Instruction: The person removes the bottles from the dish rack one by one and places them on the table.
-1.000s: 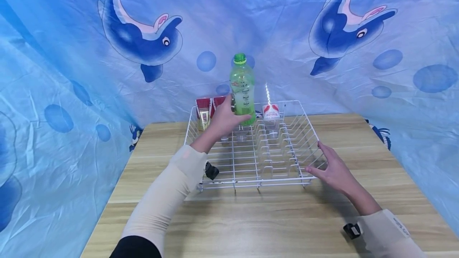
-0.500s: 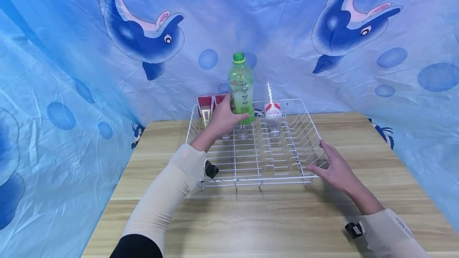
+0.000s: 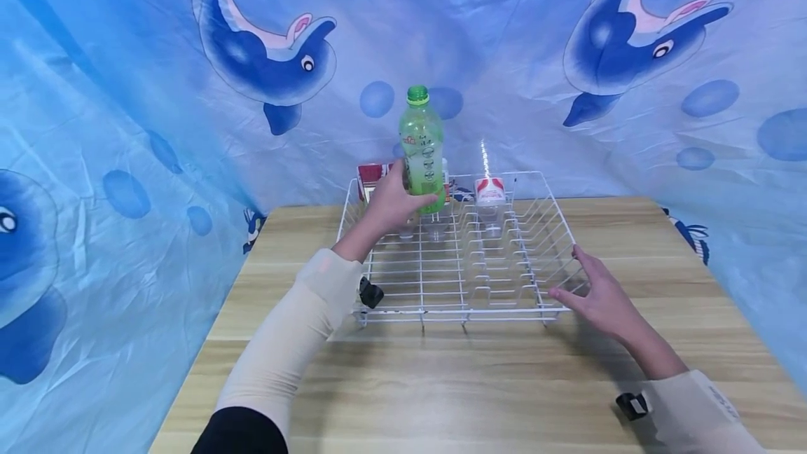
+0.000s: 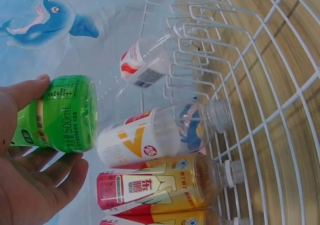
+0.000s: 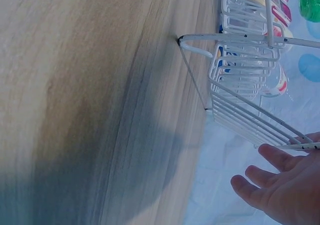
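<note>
A green plastic bottle (image 3: 421,153), neck up, is held by my left hand (image 3: 392,198) above the back of a white wire dish rack (image 3: 441,312). In the left wrist view the thumb and fingers lie on opposite sides of its base. Several bottles stand neck-down at the rack's back: a red-and-yellow labelled bottle (image 4: 155,185), a white-labelled bottle (image 4: 145,137) and a clear bottle with a red-and-white label (image 4: 145,65). My right hand (image 3: 602,303) rests at the rack's right rim, thumb inside and fingers loosely extended, without wrapping the wire.
The rack stands on a wooden table (image 3: 429,384). A blue dolphin-print sheet (image 3: 498,33) hangs behind and at both sides. Upright wire dividers (image 3: 482,272) run from front to back through the rack's middle and right part.
The head view has turned, shifting the scene rightward. My left hand has carried the green bottle slightly left relative to the rack. The right hand keeps its place at the rim.
</note>
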A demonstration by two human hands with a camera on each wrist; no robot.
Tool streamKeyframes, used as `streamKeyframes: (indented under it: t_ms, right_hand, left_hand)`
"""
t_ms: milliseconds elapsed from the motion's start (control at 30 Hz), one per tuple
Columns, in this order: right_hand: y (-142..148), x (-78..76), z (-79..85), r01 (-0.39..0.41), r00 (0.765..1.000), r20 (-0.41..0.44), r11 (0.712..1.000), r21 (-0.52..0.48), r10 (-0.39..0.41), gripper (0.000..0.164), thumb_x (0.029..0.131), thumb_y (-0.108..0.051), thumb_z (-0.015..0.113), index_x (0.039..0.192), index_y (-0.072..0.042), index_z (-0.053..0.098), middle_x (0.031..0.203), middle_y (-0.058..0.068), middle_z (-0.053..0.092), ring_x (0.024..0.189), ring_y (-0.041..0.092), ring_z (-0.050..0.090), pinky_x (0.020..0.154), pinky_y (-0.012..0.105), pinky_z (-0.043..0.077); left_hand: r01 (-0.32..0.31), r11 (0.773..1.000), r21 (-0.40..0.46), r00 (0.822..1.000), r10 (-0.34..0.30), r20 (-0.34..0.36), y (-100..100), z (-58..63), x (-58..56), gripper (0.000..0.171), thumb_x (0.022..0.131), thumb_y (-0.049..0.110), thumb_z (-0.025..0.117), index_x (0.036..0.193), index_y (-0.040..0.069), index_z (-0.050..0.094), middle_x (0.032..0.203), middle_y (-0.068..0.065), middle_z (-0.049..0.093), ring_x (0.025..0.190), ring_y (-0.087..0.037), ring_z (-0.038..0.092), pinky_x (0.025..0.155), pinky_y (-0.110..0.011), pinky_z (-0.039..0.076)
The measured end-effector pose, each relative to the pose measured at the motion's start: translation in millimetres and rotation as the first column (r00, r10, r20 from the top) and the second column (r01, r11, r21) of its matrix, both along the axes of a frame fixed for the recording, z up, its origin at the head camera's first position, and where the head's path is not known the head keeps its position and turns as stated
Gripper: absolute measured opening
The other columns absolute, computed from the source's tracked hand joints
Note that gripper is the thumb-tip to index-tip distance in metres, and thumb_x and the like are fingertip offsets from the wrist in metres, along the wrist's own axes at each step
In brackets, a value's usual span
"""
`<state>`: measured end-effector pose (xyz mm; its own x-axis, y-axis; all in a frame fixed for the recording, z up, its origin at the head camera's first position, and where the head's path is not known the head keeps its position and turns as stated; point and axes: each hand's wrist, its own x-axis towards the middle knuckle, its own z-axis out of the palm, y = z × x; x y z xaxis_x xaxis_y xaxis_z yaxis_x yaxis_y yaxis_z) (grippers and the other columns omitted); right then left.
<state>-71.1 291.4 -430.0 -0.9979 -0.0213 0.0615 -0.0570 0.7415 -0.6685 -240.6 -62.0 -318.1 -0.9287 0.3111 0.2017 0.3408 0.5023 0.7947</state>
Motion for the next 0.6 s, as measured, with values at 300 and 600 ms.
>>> streamKeyframes:
  t_ms: [300,600]
  right_hand:
    - [1,0.0,2.2,-0.003,1.000,-0.001,1.000,0.012,0.003,0.107,0.091,-0.042,0.074,0.159,0.005,0.005,0.155,0.040,0.019,0.139,0.062,0.021,0.105,0.077,0.023]
    - [0,-0.3,3.1,0.003,1.000,0.023,1.000,-0.001,-0.003,0.113,0.090,-0.050,0.073,0.159,0.003,0.002,0.155,0.040,0.018,0.139,0.062,0.019,0.106,0.077,0.021]
  left_hand:
    - [-0.034,0.999,-0.016,0.999,0.034,0.012,-7,3.1,-0.6,0.078,0.082,0.031,0.086,0.144,0.014,0.041,0.133,-0.008,0.062,0.116,-0.025,0.062,0.098,-0.043,0.052]
    - [-0.021,0.999,0.033,0.999,0.020,0.025,-15,2.2,-0.9,0.079,0.083,0.027,0.085,0.147,0.015,0.040,0.136,-0.009,0.060,0.120,-0.026,0.060,0.100,-0.044,0.051]
